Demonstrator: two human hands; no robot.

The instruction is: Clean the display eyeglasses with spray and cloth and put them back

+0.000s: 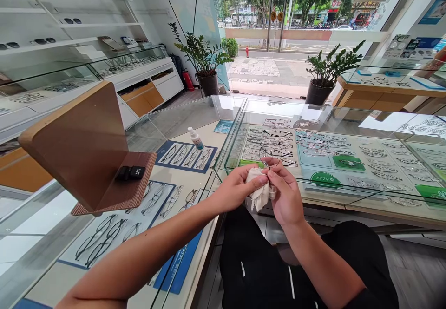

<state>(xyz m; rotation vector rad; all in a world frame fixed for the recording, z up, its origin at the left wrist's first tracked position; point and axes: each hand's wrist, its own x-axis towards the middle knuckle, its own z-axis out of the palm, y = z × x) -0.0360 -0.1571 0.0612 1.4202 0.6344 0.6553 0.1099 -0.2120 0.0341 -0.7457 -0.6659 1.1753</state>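
Both my hands are raised close together over the front edge of the glass counter. My left hand (234, 187) is closed, pinching a crumpled white cleaning cloth (259, 199) with zigzag edges. My right hand (288, 198) is closed too, its thumb and fingertips on a pair of thin-rimmed eyeglasses (266, 164). A round rim shows above the fingertips. Part of the cloth lies against the eyeglasses between the hands. Fingers and cloth hide the rest of the frame.
A small white spray bottle (195, 138) stands on the left counter. Nearer, a brown wooden stand (73, 146) carries a small black device (130, 173). Rows of display eyeglasses (277, 133) lie beneath the glass. Potted plants (208, 83) flank the doorway beyond.
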